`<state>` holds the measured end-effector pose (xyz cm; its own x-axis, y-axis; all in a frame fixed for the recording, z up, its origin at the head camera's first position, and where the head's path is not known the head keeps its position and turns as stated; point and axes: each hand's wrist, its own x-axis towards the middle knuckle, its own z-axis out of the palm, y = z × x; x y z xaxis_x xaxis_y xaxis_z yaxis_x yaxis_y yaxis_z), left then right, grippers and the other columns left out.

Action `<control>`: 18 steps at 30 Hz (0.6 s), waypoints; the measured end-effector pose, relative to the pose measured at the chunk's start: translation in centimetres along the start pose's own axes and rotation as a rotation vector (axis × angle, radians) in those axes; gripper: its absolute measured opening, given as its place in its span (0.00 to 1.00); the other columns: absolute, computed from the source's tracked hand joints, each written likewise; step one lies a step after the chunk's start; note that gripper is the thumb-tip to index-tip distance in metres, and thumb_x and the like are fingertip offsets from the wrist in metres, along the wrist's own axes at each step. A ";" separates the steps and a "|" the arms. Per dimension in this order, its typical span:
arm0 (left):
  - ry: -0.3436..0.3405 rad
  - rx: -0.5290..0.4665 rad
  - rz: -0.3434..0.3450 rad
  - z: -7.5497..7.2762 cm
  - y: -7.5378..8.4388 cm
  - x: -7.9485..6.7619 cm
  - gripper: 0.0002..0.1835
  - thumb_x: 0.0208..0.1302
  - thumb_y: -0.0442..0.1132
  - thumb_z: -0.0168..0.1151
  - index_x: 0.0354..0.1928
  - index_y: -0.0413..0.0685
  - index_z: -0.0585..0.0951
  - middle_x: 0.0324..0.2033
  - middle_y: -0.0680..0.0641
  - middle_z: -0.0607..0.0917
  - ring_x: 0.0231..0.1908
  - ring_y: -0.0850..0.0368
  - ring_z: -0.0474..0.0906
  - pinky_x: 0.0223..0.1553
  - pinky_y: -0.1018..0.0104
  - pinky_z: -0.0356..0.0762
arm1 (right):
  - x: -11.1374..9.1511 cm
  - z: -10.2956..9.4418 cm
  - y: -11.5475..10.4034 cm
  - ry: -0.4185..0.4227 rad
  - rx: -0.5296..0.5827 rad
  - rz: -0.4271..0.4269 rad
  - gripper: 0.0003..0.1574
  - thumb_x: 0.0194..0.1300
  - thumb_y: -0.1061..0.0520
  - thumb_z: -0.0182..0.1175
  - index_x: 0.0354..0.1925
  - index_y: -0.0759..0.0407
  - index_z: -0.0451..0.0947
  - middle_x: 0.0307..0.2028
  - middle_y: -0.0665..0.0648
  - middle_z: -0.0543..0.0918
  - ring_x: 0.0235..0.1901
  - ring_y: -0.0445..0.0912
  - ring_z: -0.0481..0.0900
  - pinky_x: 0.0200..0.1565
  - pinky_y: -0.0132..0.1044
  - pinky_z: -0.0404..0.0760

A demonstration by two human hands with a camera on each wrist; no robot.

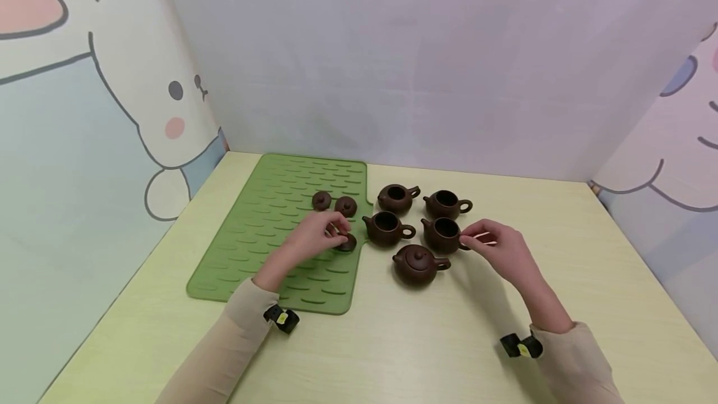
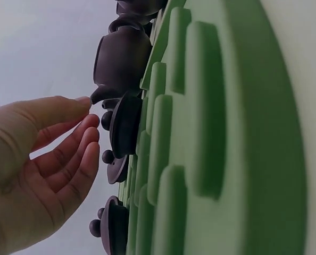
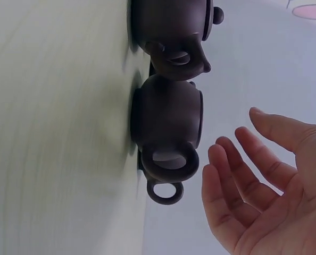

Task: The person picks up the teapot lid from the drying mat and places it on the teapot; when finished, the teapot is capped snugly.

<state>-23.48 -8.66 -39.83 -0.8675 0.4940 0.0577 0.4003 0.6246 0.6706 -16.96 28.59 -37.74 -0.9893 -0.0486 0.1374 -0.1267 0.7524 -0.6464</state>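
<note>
My left hand point(image 1: 311, 237) hovers over the green mat, its fingertips close to the knob of a dark brown teapot lid point(image 1: 350, 244). In the left wrist view, thumb and fingers are loosely bent, with a small gap between them and the lid point(image 2: 127, 125). On the other side, my right hand point(image 1: 501, 249) is beside the handle of a lidless brown teapot point(image 1: 440, 244). The right wrist view shows its fingers relaxed and apart from that teapot's handle point(image 3: 171, 169). Just in front stands a teapot with its lid on point(image 1: 414, 274).
Three more lidless teapots stand behind on the pale wooden table point(image 1: 426, 348): one at left point(image 1: 384, 237), one at back left point(image 1: 395, 205), one at back right point(image 1: 442, 209). Two lids, one farther left point(image 1: 321, 201) and one nearer point(image 1: 346, 206), lie on the green mat point(image 1: 252, 235).
</note>
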 end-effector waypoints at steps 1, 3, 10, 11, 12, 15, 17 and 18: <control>0.001 0.000 -0.003 0.0 0.0 0.0 0.09 0.65 0.36 0.67 0.46 0.45 0.83 0.43 0.48 0.86 0.39 0.59 0.82 0.39 0.67 0.81 | 0.0 0.0 0.0 0.011 0.004 0.012 0.14 0.68 0.47 0.65 0.43 0.55 0.85 0.41 0.57 0.89 0.43 0.52 0.86 0.41 0.36 0.81; 0.005 -0.001 -0.008 0.1 -0.1 0.0 0.09 0.65 0.36 0.67 0.46 0.45 0.83 0.43 0.48 0.87 0.39 0.58 0.82 0.40 0.66 0.82 | 0.0 -0.1 0.0 0.031 0.011 0.032 0.15 0.68 0.46 0.65 0.43 0.55 0.85 0.41 0.58 0.88 0.44 0.53 0.86 0.42 0.37 0.81; 0.023 -0.004 -0.040 0.2 -0.2 0.1 0.09 0.65 0.36 0.67 0.46 0.44 0.83 0.43 0.48 0.86 0.41 0.56 0.83 0.41 0.64 0.83 | 0.2 0.1 0.6 0.058 0.022 0.067 0.17 0.68 0.46 0.64 0.45 0.58 0.84 0.46 0.61 0.87 0.48 0.58 0.85 0.42 0.37 0.81; 0.026 -0.002 -0.042 0.2 -0.2 0.2 0.09 0.65 0.36 0.67 0.46 0.44 0.83 0.43 0.48 0.86 0.41 0.56 0.83 0.41 0.63 0.83 | 0.2 0.1 0.7 0.057 0.024 0.070 0.17 0.68 0.46 0.64 0.45 0.58 0.84 0.47 0.62 0.87 0.48 0.59 0.84 0.42 0.38 0.81; 0.029 -0.001 -0.044 0.3 -0.2 0.2 0.09 0.65 0.35 0.67 0.46 0.44 0.83 0.43 0.48 0.87 0.41 0.56 0.83 0.41 0.63 0.83 | 0.3 0.2 0.8 0.056 0.024 0.074 0.17 0.68 0.47 0.64 0.45 0.59 0.83 0.47 0.62 0.86 0.49 0.60 0.84 0.42 0.38 0.81; 0.038 0.009 -0.047 0.4 -0.2 0.3 0.08 0.64 0.35 0.68 0.45 0.44 0.83 0.43 0.47 0.87 0.41 0.55 0.84 0.41 0.63 0.83 | 0.5 0.3 1.3 0.041 0.019 0.082 0.18 0.69 0.47 0.64 0.46 0.59 0.83 0.48 0.63 0.86 0.50 0.60 0.84 0.41 0.37 0.81; 0.042 0.019 -0.060 0.5 -0.2 0.4 0.08 0.64 0.34 0.68 0.44 0.45 0.84 0.43 0.47 0.87 0.41 0.55 0.84 0.41 0.63 0.83 | 0.6 0.5 1.5 0.026 0.018 0.080 0.18 0.69 0.48 0.64 0.47 0.60 0.83 0.48 0.63 0.86 0.50 0.61 0.84 0.41 0.37 0.80; 0.044 0.024 -0.067 0.5 -0.2 0.4 0.08 0.64 0.34 0.68 0.44 0.45 0.84 0.43 0.47 0.87 0.40 0.55 0.84 0.41 0.63 0.83 | 0.7 0.5 1.6 0.019 0.016 0.079 0.17 0.69 0.48 0.64 0.47 0.60 0.83 0.47 0.63 0.86 0.50 0.60 0.84 0.41 0.36 0.80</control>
<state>-23.78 -8.26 -40.35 -0.9048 0.4234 0.0462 0.3471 0.6702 0.6560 -17.86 29.39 -39.07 -0.9948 0.0229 0.0997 -0.0498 0.7427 -0.6678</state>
